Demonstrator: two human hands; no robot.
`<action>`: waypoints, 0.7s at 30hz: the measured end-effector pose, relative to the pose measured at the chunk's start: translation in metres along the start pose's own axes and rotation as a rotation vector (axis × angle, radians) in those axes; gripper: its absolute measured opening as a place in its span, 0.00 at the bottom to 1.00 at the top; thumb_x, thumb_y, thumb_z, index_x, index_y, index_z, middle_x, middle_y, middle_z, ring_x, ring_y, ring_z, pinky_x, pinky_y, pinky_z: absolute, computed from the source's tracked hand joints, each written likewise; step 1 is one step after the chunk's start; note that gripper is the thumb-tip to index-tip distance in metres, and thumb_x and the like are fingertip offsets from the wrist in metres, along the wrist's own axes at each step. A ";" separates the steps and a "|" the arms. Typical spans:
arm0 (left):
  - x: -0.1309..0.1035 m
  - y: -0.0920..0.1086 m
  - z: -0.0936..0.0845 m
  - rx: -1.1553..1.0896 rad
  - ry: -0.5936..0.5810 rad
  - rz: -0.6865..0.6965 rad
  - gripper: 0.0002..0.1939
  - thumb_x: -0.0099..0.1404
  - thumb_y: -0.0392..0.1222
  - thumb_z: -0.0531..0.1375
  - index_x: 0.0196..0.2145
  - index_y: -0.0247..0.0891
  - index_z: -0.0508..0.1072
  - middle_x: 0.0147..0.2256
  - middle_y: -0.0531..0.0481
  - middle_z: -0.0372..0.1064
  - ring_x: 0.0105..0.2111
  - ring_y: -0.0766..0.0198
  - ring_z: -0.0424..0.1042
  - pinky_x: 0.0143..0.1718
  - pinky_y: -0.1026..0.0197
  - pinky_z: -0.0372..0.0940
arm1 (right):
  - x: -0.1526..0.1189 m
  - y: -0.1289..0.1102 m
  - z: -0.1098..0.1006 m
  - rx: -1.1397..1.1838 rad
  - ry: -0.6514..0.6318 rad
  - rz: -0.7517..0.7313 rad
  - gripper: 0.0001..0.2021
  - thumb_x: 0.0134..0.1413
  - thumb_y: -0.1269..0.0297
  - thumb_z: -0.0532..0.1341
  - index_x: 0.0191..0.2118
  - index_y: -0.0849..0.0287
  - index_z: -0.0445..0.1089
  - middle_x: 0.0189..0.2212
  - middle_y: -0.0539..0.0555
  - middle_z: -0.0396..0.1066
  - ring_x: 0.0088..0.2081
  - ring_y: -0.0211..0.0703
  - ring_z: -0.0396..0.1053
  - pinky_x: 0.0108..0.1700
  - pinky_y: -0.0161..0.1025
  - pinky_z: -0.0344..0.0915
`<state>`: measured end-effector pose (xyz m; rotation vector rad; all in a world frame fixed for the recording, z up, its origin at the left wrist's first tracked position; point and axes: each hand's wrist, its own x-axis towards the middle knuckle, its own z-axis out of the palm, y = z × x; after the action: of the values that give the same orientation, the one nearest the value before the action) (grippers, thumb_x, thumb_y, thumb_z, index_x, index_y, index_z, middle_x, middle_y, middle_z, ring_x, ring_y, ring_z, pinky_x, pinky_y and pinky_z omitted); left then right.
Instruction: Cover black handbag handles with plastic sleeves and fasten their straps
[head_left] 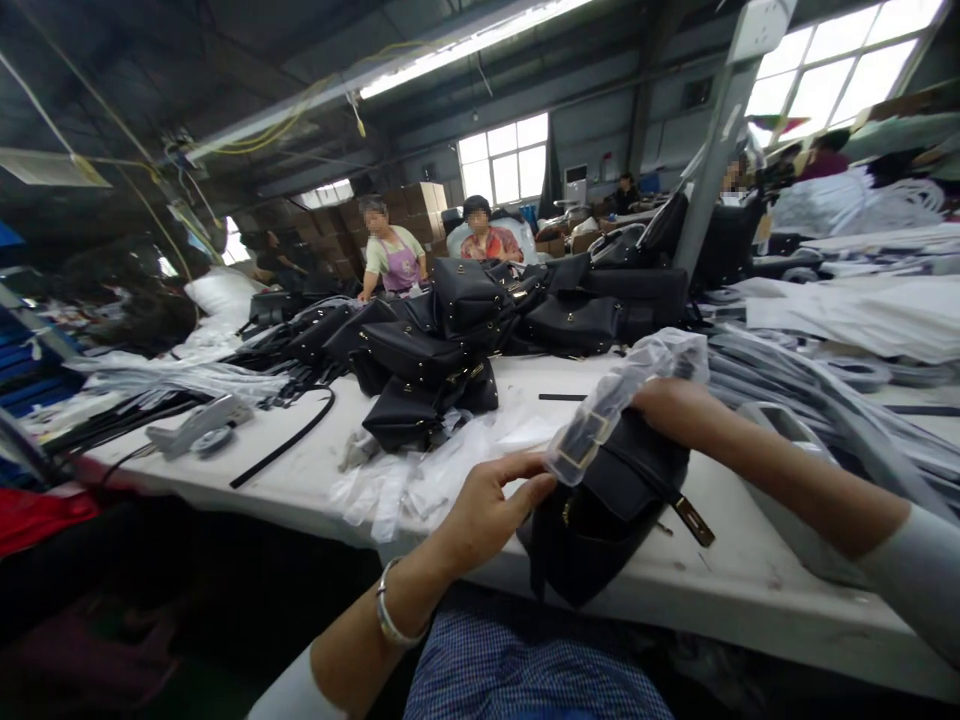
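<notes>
A black handbag rests tilted at the front edge of the table in front of me. Clear plastic wrap runs over the top of the bag, around what looks like a strap with a gold rectangular buckle. My left hand is closed, thumb and forefinger pinching the near end of this wrap by the buckle. My right hand reaches over the bag's far right side. Its fingers are hidden behind the bag and the plastic. A black tab with a gold metal end sticks out from the bag's right side.
A heap of black handbags fills the table's middle. Loose clear plastic pieces lie left of my hand, with a tape dispenser and black strap beyond. Grey strips are piled right. Two people work across the table.
</notes>
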<state>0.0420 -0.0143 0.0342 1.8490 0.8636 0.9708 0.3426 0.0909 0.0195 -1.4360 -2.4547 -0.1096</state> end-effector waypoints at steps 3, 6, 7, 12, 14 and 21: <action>0.010 -0.009 0.008 -0.107 0.097 -0.091 0.13 0.67 0.44 0.61 0.41 0.32 0.81 0.40 0.44 0.80 0.43 0.55 0.77 0.49 0.57 0.69 | 0.009 0.000 -0.005 0.062 -0.068 -0.071 0.22 0.45 0.87 0.53 0.35 0.60 0.80 0.36 0.55 0.81 0.41 0.45 0.78 0.46 0.37 0.69; 0.011 -0.017 0.007 -0.181 0.203 -0.100 0.13 0.67 0.45 0.62 0.42 0.32 0.79 0.39 0.44 0.79 0.42 0.56 0.76 0.47 0.58 0.69 | -0.005 -0.017 -0.015 0.107 -0.004 -0.054 0.21 0.50 0.83 0.54 0.43 0.59 0.79 0.47 0.56 0.78 0.49 0.48 0.75 0.53 0.40 0.69; 0.008 -0.020 0.007 -0.178 0.243 -0.080 0.13 0.67 0.45 0.61 0.43 0.33 0.78 0.40 0.44 0.79 0.42 0.57 0.76 0.47 0.59 0.69 | -0.014 -0.027 -0.019 0.114 0.068 -0.010 0.19 0.56 0.79 0.54 0.47 0.59 0.77 0.50 0.57 0.76 0.50 0.50 0.74 0.54 0.43 0.68; -0.024 -0.024 0.023 0.025 0.396 -0.018 0.12 0.64 0.47 0.64 0.41 0.37 0.75 0.38 0.47 0.75 0.40 0.60 0.74 0.43 0.60 0.69 | -0.063 -0.097 -0.027 0.312 0.279 0.101 0.12 0.65 0.61 0.56 0.46 0.53 0.76 0.42 0.54 0.79 0.41 0.48 0.78 0.44 0.40 0.74; -0.035 -0.026 0.034 0.108 0.389 -0.061 0.14 0.60 0.46 0.68 0.41 0.38 0.73 0.37 0.48 0.75 0.37 0.60 0.74 0.40 0.60 0.70 | -0.074 -0.121 -0.020 0.374 0.192 -0.003 0.11 0.64 0.62 0.58 0.45 0.53 0.77 0.41 0.54 0.79 0.41 0.46 0.78 0.44 0.39 0.74; -0.033 -0.041 0.031 -0.130 0.251 -0.260 0.09 0.58 0.41 0.69 0.36 0.36 0.78 0.34 0.48 0.78 0.35 0.58 0.76 0.40 0.60 0.70 | -0.073 -0.147 0.013 0.296 0.137 0.008 0.14 0.56 0.67 0.66 0.50 0.55 0.76 0.42 0.56 0.80 0.42 0.51 0.77 0.45 0.45 0.75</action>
<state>0.0461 -0.0371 -0.0227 1.4814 1.1326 1.0780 0.2465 -0.0408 -0.0017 -1.2667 -2.2430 0.1465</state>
